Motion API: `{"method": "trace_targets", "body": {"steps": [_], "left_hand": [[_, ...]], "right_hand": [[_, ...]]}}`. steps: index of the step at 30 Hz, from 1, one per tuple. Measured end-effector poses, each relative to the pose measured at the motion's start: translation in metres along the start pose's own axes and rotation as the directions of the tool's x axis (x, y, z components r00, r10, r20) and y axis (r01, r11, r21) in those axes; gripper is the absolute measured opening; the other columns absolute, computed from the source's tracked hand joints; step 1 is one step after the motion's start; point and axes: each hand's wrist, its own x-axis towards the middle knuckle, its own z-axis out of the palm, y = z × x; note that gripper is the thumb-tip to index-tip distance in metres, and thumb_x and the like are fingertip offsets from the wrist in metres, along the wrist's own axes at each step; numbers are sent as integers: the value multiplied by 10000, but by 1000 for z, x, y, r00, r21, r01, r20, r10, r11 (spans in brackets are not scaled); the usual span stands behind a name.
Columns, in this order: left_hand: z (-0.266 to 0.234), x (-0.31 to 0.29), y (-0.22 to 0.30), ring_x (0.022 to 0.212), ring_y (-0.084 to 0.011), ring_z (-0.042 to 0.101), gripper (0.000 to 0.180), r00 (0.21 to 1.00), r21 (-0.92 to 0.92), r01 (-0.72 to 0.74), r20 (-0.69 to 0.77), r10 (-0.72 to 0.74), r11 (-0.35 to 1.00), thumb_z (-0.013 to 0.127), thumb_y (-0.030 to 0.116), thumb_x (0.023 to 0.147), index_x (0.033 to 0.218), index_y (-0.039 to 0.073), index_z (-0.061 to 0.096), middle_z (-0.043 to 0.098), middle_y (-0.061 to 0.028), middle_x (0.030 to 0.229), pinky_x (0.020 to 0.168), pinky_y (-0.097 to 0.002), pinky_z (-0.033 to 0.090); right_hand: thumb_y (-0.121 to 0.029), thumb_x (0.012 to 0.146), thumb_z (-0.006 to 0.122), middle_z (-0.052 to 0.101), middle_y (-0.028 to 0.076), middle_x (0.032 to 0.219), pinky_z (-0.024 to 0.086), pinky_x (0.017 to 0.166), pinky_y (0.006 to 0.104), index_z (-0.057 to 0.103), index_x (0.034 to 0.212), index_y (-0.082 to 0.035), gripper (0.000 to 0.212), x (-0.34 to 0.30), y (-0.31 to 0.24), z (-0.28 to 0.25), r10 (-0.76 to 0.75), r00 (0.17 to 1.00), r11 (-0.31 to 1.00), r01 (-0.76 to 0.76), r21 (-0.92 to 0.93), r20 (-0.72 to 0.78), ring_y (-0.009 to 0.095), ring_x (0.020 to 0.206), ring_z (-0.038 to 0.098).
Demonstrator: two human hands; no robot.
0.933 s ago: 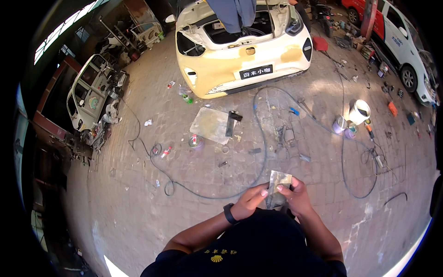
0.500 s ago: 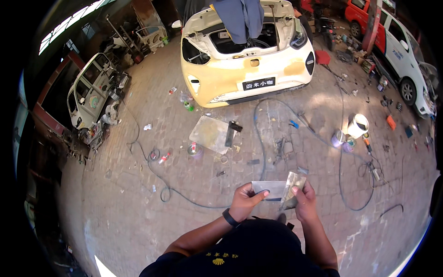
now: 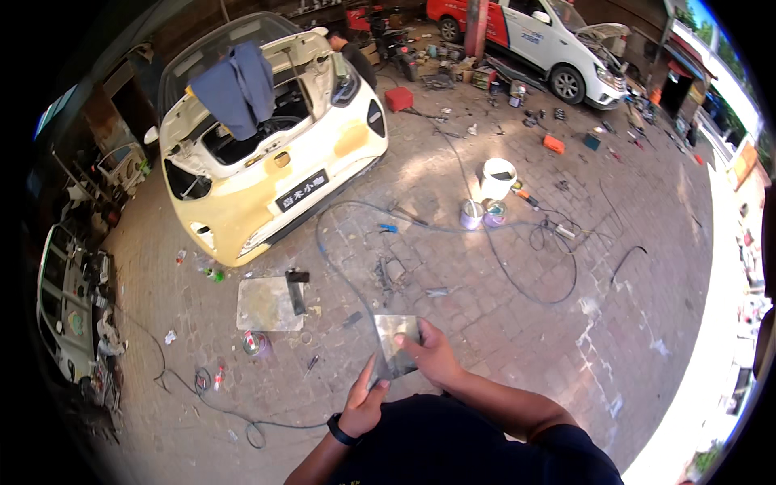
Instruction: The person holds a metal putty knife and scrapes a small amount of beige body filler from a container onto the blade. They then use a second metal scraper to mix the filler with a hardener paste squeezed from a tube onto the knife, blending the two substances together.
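At the far left edge, a stripped car door (image 3: 73,299) lies among clutter, leaving little free floor there. Just right of it a thin cable (image 3: 202,396) loops over the brick floor (image 3: 501,339), with small bottles scattered near. A flat metal plate (image 3: 267,303) lies on the bricks beside a small can (image 3: 255,343), below the front of a yellow car (image 3: 267,170) whose hood is up with a blue cloth (image 3: 236,85) draped on it.

The left hand (image 3: 364,408), with a dark band on the wrist, touches the lower edge of a small metal sheet (image 3: 396,343); its grip is loose, fingers pointing up along the sheet's left side. The right hand (image 3: 432,360) holds the sheet from the right, thumb across its face, grip closed on it. The sheet is held in the air in front of the chest, tilted, its top edge level with the plate on the floor.

Right of the hands, the bricks are mostly open, crossed by a dark hose (image 3: 517,283) that curls in a wide loop. A white bucket (image 3: 497,178) and two small paint cans (image 3: 482,214) stand near the loop. Tools lie scattered further right, before a white car (image 3: 558,40) at the top edge.
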Motion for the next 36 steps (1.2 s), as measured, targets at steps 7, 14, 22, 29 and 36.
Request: {"method": "trace_targets", "body": {"steps": [7,14,22,29,36], "left_hand": [[-10,4,-12,1231,-182,576,434,991,-98,118,-43,-123,988,543,71,1037,1461,-7,488,600,-106,1367,1048,-326,453],[-30,8,-26,1275,-298,566,481,999,259,38,-27,-32,965,538,131,1048,1496,-27,462,596,-182,1399,1094,-425,424],[-17,15,-7,1209,-403,610,379,990,526,137,-60,-124,839,461,157,1068,1389,25,614,630,-261,1306,1028,-478,486],[-6,20,23,1315,-203,524,513,999,41,38,-17,-38,998,532,60,1046,1534,-57,426,561,-162,1461,1125,-322,394],[-3,13,-9,1291,-157,535,545,992,-176,41,121,-19,984,538,57,1067,1581,-6,368,574,-99,1427,1102,-308,417]], "right_hand": [[-257,999,722,693,61,1020,509,884,325,646,1175,-18,307,-18,-27,20,66,920,998,-67,-11,386,103,987,595],[-275,979,711,673,159,980,515,816,384,635,1139,7,333,14,-3,-9,-121,976,991,111,-70,-178,191,875,615],[-333,975,732,682,104,1025,505,879,342,645,1122,-24,352,-12,-17,15,-169,951,961,217,-168,260,159,952,618],[-151,1000,695,707,25,984,521,759,290,655,1164,20,241,27,-13,-10,-115,971,992,123,22,-211,89,868,624],[-100,987,714,725,42,1049,534,826,278,656,1209,7,253,-24,-21,17,-13,971,998,-4,69,240,93,908,650]]}}
